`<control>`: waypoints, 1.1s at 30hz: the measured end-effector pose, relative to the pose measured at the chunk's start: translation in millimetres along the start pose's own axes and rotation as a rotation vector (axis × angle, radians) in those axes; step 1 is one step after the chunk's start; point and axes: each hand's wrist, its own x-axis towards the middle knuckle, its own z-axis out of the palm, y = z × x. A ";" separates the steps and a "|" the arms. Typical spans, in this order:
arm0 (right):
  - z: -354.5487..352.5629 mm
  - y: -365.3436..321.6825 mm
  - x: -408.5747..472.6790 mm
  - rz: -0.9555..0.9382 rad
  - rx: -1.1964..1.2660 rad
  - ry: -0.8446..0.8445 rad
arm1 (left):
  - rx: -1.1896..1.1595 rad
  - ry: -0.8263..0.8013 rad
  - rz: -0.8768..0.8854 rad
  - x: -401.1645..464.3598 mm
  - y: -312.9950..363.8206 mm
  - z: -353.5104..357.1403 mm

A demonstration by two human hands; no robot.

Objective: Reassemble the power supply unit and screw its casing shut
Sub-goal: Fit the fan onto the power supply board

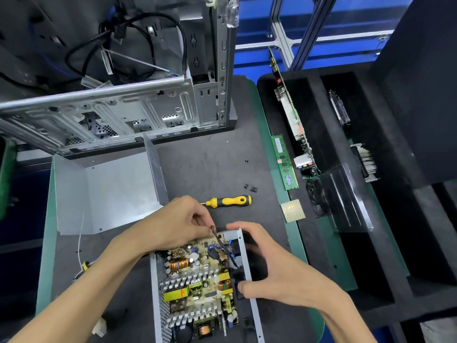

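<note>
The open power supply unit point(200, 280) is laid on the dark mat point(210, 154) near the front edge, its circuit board exposed so the wiring can be reached; the right hand point(272, 263) is spread wide over the far side wall, thumb and fingers pressed against it — apparently to steady the casing; a thin dark wire point(217, 237) is pinched between the fingertips of the left hand point(178, 224) at the board's far corner, probably for routing. The grey cover point(106, 191) is set aside to the left; the screwdriver point(230, 201) and 3 loose screws point(251, 188) are kept just beyond — the closing step seems not yet begun.
</note>
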 end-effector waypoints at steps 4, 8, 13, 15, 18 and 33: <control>0.2 -0.4 0.2 0.000 0.012 -0.002 | -0.050 -0.028 -0.003 -0.8 3.5 2.2; 0.3 -1.6 -0.6 0.003 0.010 -0.009 | -0.086 -0.065 -0.014 -1.7 5.7 1.8; -1.1 -2.1 -1.4 0.003 0.020 -0.014 | -0.094 -0.064 -0.048 -6.3 2.3 1.2; -2.1 -1.8 -1.8 0.000 0.014 -0.020 | -0.100 -0.078 -0.054 -8.5 1.1 -0.7; -3.7 -1.8 -2.1 -0.008 0.010 -0.033 | -0.112 -0.080 -0.059 -8.6 2.4 -0.6; -8.1 -0.4 0.3 -0.030 -0.003 -0.056 | 0.159 0.017 -0.058 4.8 18.5 15.3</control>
